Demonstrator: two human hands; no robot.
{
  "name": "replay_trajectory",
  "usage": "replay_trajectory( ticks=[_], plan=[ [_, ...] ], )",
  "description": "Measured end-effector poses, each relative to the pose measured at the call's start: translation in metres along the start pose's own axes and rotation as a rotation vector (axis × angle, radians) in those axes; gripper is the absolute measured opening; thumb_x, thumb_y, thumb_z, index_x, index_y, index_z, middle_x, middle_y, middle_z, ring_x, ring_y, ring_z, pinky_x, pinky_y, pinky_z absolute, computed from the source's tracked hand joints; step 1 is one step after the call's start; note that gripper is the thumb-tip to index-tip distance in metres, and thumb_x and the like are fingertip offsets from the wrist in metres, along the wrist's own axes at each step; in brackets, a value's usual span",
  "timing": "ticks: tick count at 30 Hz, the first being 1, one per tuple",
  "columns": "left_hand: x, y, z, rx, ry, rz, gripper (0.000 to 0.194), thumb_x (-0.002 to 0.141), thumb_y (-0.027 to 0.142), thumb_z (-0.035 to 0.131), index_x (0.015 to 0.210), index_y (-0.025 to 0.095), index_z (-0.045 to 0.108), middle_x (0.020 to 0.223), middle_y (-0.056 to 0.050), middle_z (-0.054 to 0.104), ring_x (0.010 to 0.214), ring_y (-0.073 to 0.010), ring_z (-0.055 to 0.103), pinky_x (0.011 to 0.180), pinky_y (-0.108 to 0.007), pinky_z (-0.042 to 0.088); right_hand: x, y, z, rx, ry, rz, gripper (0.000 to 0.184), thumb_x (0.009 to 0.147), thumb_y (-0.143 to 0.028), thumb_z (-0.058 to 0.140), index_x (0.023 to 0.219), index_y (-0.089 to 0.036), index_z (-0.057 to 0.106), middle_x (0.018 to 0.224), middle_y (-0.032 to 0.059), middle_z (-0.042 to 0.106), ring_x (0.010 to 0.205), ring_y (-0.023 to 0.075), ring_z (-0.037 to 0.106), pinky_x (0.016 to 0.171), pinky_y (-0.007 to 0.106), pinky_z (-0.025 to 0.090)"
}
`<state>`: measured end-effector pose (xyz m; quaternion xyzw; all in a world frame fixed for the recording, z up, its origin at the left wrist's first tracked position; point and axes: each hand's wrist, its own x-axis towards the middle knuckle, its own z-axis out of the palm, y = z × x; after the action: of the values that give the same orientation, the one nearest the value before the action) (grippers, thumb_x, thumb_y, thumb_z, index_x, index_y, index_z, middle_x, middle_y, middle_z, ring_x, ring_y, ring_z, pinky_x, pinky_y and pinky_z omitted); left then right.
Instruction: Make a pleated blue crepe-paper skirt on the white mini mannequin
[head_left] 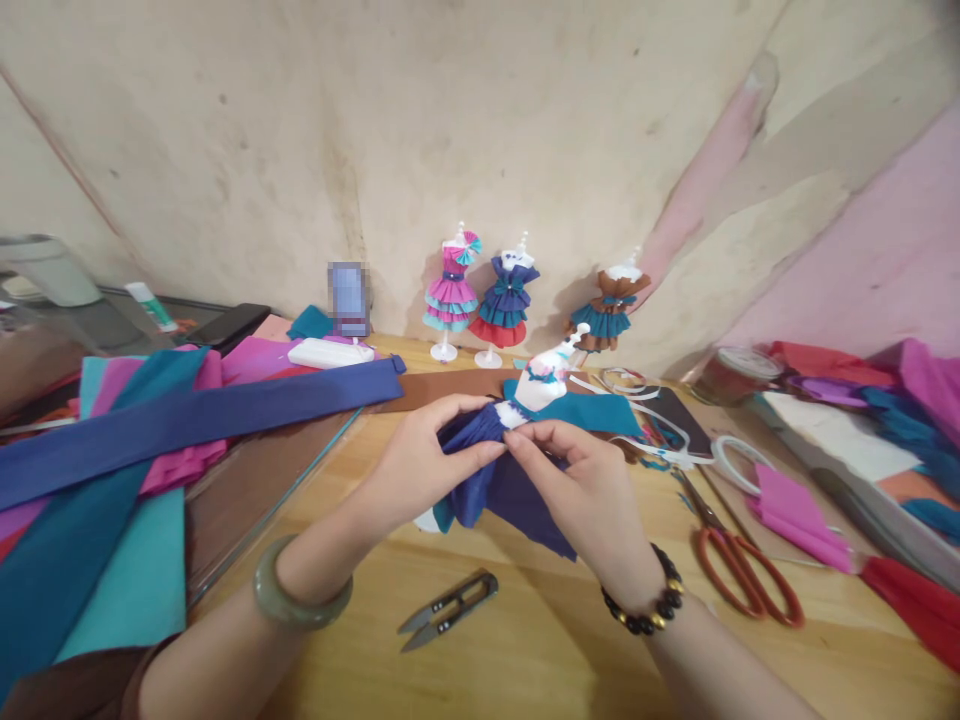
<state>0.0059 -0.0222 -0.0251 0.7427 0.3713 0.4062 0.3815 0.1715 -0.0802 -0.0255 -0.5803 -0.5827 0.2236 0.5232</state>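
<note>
1. Your left hand [431, 445] is grasping gathered navy cloth [525, 505] against the white dress form [531, 393], its thumb pressing in front.
2. Your right hand [581, 480] is pinching, thumb to fingertip, at the gathers' upper edge on that form.
3. The dress form is tilting between both hands, above the worktop [540, 650].
4. As for progress, the cloth is already bunching around the form; a white patch is showing above the gathers, and a loose panel is hanging below, seemingly unfinished.
5. Behind the form, three dressed figures [450, 290] are standing; snips [455, 608] are lying on its near side, scissors [739, 570] to its right.
</note>
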Motion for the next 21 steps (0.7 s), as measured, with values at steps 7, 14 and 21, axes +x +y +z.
replay_trajectory(
  ticks=[7, 14, 21],
  plan=[
    [0.0017, 0.0, -0.0051, 0.009, -0.037, 0.031, 0.038, 0.078, 0.029, 0.072, 0.114, 0.017, 0.069, 0.118, -0.009, 0.074, 0.109, -0.0263, 0.068, 0.101, -0.04, 0.052, 0.006, 0.0015, -0.0024, 0.087, -0.027, 0.135, 0.03, 0.075, -0.048, 0.073, 0.067, -0.02, 0.067, 0.068, 0.0034, 0.072, 0.064, 0.0185, 0.062, 0.059, 0.029, 0.044],
    [0.0026, 0.0029, -0.0089, -0.034, -0.098, 0.027, 0.035, 0.079, 0.032, 0.072, 0.111, 0.018, 0.07, 0.116, -0.009, 0.074, 0.107, -0.0261, 0.069, 0.096, -0.037, 0.054, 0.0093, 0.0033, -0.0052, 0.092, -0.049, 0.146, 0.034, 0.072, -0.051, 0.074, 0.063, -0.02, 0.063, 0.065, 0.0028, 0.069, 0.062, 0.0169, 0.058, 0.058, 0.029, 0.041],
    [0.0025, -0.0008, -0.0057, -0.092, -0.017, -0.054, 0.038, 0.079, 0.04, 0.074, 0.108, 0.015, 0.071, 0.114, -0.012, 0.075, 0.106, -0.0281, 0.07, 0.097, -0.041, 0.053, 0.0105, 0.0027, -0.0064, 0.094, -0.093, 0.089, 0.028, 0.076, -0.047, 0.071, 0.069, -0.02, 0.066, 0.069, 0.003, 0.071, 0.064, 0.0171, 0.061, 0.061, 0.029, 0.044]
  ],
)
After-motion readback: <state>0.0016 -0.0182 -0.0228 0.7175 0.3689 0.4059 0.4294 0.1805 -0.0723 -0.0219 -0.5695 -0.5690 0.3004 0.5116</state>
